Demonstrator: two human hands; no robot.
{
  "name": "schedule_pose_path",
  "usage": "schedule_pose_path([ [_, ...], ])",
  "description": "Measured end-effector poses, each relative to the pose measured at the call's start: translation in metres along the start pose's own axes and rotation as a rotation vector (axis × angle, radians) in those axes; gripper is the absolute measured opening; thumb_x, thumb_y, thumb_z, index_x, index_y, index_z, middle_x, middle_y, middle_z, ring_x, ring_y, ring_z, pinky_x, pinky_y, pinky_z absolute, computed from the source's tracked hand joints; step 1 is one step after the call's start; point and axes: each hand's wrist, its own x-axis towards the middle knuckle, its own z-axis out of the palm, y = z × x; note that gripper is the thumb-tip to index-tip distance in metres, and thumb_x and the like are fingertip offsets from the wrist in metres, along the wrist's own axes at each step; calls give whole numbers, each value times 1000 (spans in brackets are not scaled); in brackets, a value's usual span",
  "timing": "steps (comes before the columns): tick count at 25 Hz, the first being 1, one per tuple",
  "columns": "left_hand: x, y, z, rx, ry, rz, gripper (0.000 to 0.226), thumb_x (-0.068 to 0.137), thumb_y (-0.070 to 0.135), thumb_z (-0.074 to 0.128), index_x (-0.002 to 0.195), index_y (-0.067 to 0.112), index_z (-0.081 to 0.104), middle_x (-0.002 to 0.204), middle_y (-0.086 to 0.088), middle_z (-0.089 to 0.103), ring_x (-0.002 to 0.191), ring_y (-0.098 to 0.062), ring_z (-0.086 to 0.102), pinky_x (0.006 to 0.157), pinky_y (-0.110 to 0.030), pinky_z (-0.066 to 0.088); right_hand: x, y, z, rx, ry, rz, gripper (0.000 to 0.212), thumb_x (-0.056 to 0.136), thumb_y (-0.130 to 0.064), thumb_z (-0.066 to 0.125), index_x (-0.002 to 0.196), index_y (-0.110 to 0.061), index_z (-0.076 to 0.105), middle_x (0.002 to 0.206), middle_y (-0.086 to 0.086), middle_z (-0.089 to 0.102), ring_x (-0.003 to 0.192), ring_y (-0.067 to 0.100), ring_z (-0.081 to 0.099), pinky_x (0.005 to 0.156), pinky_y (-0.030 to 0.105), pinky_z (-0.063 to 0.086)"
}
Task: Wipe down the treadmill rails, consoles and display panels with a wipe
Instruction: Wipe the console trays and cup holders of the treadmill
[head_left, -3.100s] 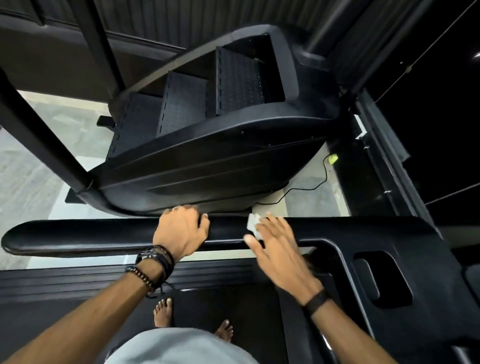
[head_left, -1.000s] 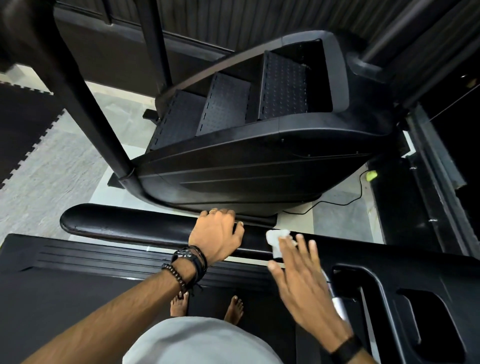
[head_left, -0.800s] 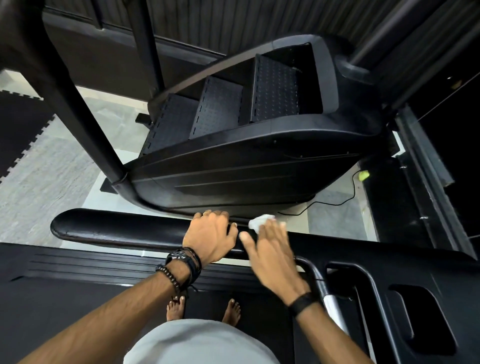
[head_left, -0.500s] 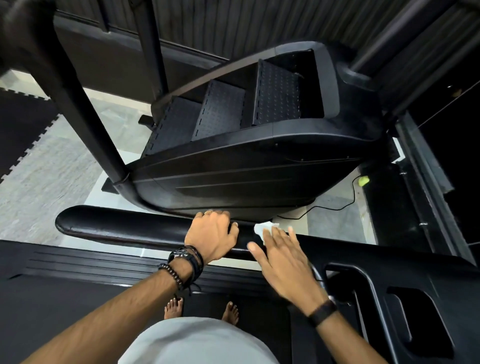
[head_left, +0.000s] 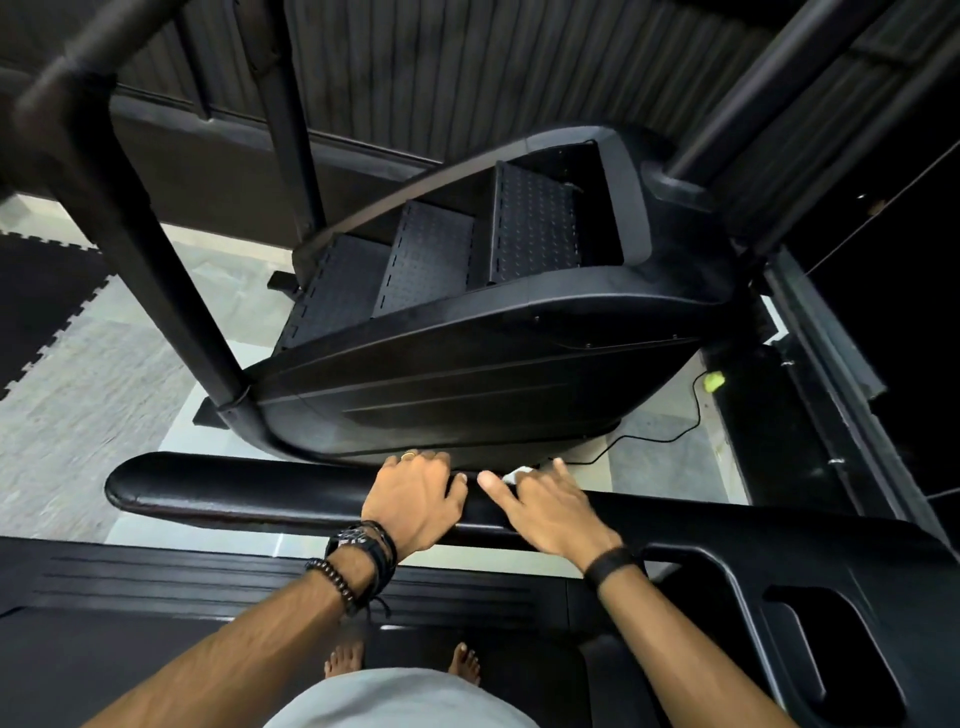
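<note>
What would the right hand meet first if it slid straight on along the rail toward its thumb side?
Probably the left hand, gripping the padded black rail just beside the right hand and its white wipe.

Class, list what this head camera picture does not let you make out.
- Wipe: mostly hidden under the right hand; only a white corner shows.
- Left hand fingertips: curled over the far side of the rail.
- Console: cut off by the right edge.

The padded rail (head_left: 249, 493) looks glossy black, the console (head_left: 841, 582) smooth matt plastic, the stair-machine steps (head_left: 535, 223) rough studded, the wipe (head_left: 519, 474) soft white.
</note>
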Motion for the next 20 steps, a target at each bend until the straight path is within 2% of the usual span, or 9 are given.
schedule_pose_path([
  [2,3,-6,-4,-83,-48,6,38,101,45,36,99,17,61,109,-7,69,107,-27,61,92,-36,42,3,-10,4,49,-37,-101,82,96,-70,10,139,-18,56,142,7,58,137,20,46,125,43,6],
  [4,3,-20,-11,-176,-76,-5,33,101,43,43,102,16,62,112,-8,68,111,-28,60,90,-35,43,-23,-1,1,22,-5,-190,89,90,-75,5,149,-20,44,152,3,47,145,13,34,125,37,0],
  [6,1,-36,-15,-159,-22,-24,34,102,43,44,110,16,63,118,-8,66,115,-27,58,93,-35,44,-41,22,-8,-20,13,-149,90,89,-75,4,154,-21,37,158,1,41,149,9,26,126,35,-3],
  [10,-5,-41,-15,-6,65,-11,33,102,42,42,101,17,64,109,-7,69,105,-27,62,91,-36,42,2,21,-15,10,-127,-4,110,80,-83,-7,145,-17,53,147,10,54,143,20,40,126,41,3],
  [12,-6,-37,-17,-28,81,7,31,101,40,43,97,17,64,105,-8,70,101,-28,63,89,-37,43,19,2,-10,70,-175,-54,104,85,-80,-3,144,-17,54,147,11,54,145,19,37,126,40,2],
  [15,-7,-36,-21,-56,107,-11,29,101,38,42,91,18,61,101,-7,71,95,-28,64,84,-37,43,-5,11,-21,168,-176,-132,74,98,-67,6,149,-34,46,152,-12,45,147,4,28,125,40,-8],
  [16,-7,-36,-21,-66,116,-16,28,101,37,42,89,19,60,100,-6,71,94,-27,64,83,-37,43,-15,24,-27,170,-185,-92,74,97,-69,2,149,-38,45,149,-16,46,147,3,26,124,42,-12],
  [18,-8,-33,-21,-82,138,-23,26,100,36,42,87,20,57,99,-7,71,92,-28,64,81,-37,43,-17,45,-34,99,-170,6,106,76,-86,-16,144,-41,50,143,-7,56,147,10,27,121,46,-19],
  [20,-8,-34,-21,-95,134,-35,24,100,36,43,86,20,55,98,-7,71,92,-28,64,80,-36,43,3,37,-31,109,-218,81,119,72,-88,-18,136,-28,62,141,8,59,146,18,32,122,45,-11],
])
